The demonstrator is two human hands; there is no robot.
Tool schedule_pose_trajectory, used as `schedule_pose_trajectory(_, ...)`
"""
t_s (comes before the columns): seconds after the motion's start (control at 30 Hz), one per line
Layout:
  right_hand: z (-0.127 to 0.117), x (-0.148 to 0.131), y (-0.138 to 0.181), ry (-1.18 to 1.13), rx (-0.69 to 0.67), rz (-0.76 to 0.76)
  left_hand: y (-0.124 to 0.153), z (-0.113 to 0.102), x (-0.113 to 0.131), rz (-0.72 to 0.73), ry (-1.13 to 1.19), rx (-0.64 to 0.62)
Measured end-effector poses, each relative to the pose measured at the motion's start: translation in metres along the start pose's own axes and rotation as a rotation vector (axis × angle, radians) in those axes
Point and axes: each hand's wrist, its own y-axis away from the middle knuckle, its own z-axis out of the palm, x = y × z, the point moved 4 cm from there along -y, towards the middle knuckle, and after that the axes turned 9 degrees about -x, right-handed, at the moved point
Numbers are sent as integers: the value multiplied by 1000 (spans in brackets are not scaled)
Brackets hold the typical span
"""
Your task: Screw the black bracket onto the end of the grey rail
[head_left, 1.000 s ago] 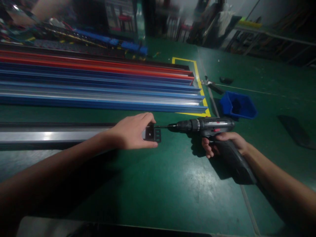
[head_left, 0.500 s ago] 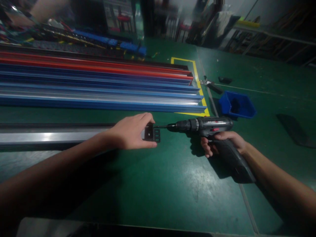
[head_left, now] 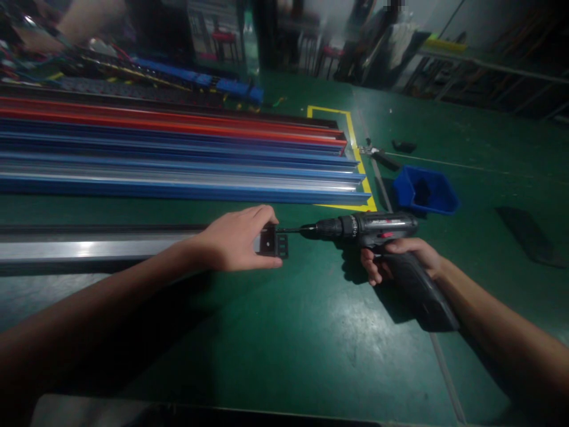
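Green surface [head_left: 311,332] under drill [head_left: 384,225], red stools [head_left: 223,37] beyond

A: What colours has the drill [head_left: 420,290]?

B: Black and dark grey, with a small red button [head_left: 386,235] and pale and red lettering on its side.

A: And the metal bar [head_left: 89,250]?

B: Bright silver along the middle, dark along its long edges. The end piece [head_left: 270,235] is black.

A: The long rails?

B: The red rails [head_left: 222,124] lie beyond the blue rails [head_left: 178,191], so together they look striped, with silvery bands among the blue.

A: Anything else?

B: Green desk [head_left: 267,338], yellow tape [head_left: 352,131], blue bin [head_left: 403,190].
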Motion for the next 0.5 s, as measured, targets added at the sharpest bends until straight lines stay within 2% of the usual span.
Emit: schedule_pose_trajectory(0.5, 1, 0, 0, -20, -9, 8, -1, 1, -2, -2, 6, 10)
